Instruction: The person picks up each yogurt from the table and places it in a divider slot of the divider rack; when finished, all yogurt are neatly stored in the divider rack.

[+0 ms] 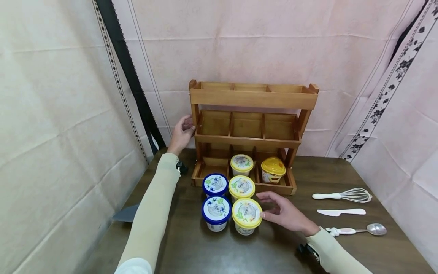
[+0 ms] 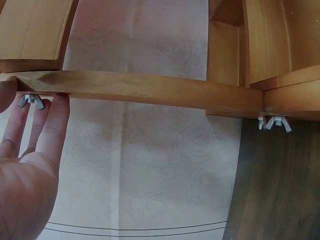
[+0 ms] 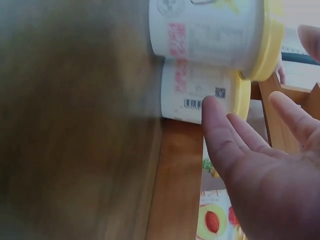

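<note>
My left hand [image 1: 182, 131] is at the left post of a wooden three-tier rack [image 1: 253, 99]. In the left wrist view, its fingers [image 2: 55, 122] reach the post's edge beside a wing nut [image 2: 31, 101], fairly straight. My right hand [image 1: 285, 213] is right of the front yellow-lidded cup [image 1: 246, 214], with fingers spread; whether a fingertip touches the lid I cannot tell. Behind that cup stands another yellow-lidded cup [image 1: 241, 186]. Two blue-lidded cups, a front one [image 1: 216, 210] and a back one [image 1: 215, 184], are to their left.
On the rack's bottom tier, a yellow-lidded cup [image 1: 242, 163] occupies the middle compartment and a domed yellow-lidded cup [image 1: 273, 170] the right one. A whisk [image 1: 343, 195], white knife [image 1: 341, 212] and spoon [image 1: 357, 230] lie at the right. Cloth [image 1: 260, 45] hangs behind the table [image 1: 191, 251].
</note>
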`<state>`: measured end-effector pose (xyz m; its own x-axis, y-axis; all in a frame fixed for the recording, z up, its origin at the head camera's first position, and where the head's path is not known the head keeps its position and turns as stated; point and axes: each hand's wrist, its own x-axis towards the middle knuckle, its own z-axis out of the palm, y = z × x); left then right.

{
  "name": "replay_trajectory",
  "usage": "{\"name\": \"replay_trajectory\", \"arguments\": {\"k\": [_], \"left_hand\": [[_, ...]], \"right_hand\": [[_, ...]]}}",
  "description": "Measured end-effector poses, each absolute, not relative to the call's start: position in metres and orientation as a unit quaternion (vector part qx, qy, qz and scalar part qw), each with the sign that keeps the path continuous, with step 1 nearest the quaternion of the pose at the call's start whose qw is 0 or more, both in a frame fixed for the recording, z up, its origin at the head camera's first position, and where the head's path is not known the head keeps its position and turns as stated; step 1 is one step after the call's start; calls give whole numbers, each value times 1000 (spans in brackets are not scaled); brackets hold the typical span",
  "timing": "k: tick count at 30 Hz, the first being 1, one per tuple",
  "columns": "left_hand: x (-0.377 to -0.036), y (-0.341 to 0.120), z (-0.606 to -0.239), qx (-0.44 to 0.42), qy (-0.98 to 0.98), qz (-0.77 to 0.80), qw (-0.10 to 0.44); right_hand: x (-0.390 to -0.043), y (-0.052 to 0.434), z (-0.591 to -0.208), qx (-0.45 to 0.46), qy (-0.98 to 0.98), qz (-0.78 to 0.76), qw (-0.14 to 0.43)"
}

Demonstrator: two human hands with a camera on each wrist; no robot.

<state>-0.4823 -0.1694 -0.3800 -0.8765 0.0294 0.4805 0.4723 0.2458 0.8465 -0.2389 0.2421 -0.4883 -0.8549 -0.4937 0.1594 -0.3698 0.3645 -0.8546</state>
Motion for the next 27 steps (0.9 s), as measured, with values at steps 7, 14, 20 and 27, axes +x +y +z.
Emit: {"name": "replay_trajectory", "arguments": {"k": [7,14,20,27], "left_hand": [[-482,-170,-380,-163,-770,-586,192],[-483,-171,-380,-160,-769,-590,187],[-485,-172,-380,-158,-767,-594,184],[-484,-170,-380,-155,-770,-589,189]], "right_hand": [[-237,235,-495,-294,801,-512,96],[-240,232,-495,-302,802,-502,119],[-240,228,-494,-300,807,-493,126],[-239,228,-492,-292,805,-499,132]]}}
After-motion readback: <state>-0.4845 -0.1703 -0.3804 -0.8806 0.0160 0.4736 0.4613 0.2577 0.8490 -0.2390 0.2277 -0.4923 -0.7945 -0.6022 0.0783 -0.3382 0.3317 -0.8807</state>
